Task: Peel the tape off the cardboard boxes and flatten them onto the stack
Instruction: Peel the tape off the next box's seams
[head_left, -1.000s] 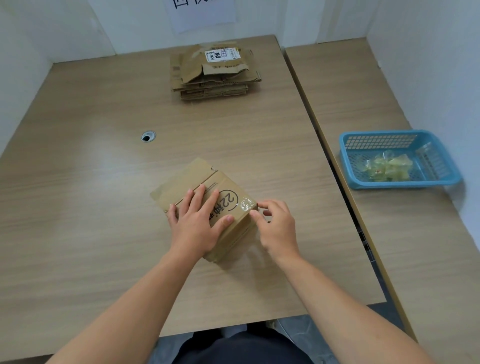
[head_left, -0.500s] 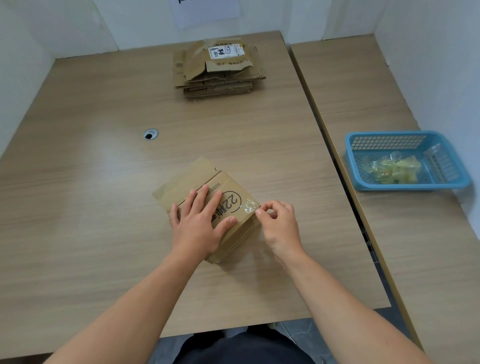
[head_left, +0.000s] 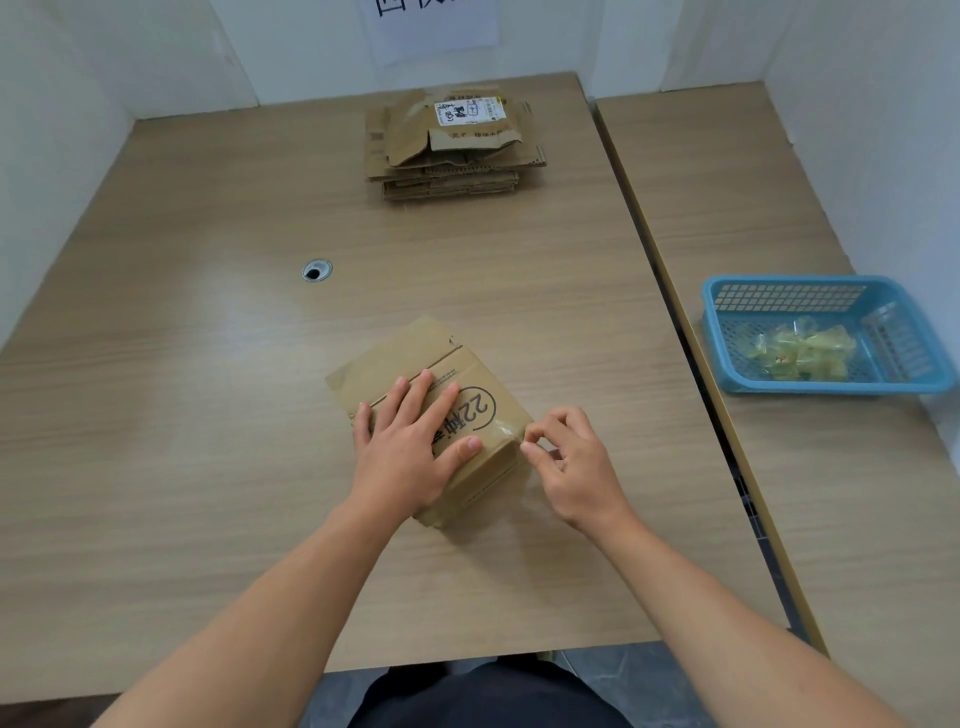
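- The table (head_left: 208, 415) holds everything, and its smooth top will likely let a light load skate if you pull sideways.
- The stack (head_left: 452, 150) of flattened boxes lies at twelve o'clock, well apart from your work. Its top sheets sit uneven, so a carelessly dropped piece may slide off.
- The blue basket (head_left: 779, 283) waits at two o'clock on the neighbouring desk with peeled tape wads inside.
- The cardboard box (head_left: 395, 358) sits in front of you, near the table's middle.
- Your left hand (head_left: 410, 457) lies flat with straight fingers and presses the box top. If you ease off, the box may lift with the peel.
- Your right hand (head_left: 576, 467) pinches with thumb and forefinger at the box's three o'clock corner.
- The clear tape (head_left: 501, 431) there is crinkled. A fast yank could snap it or tear the cardboard face.
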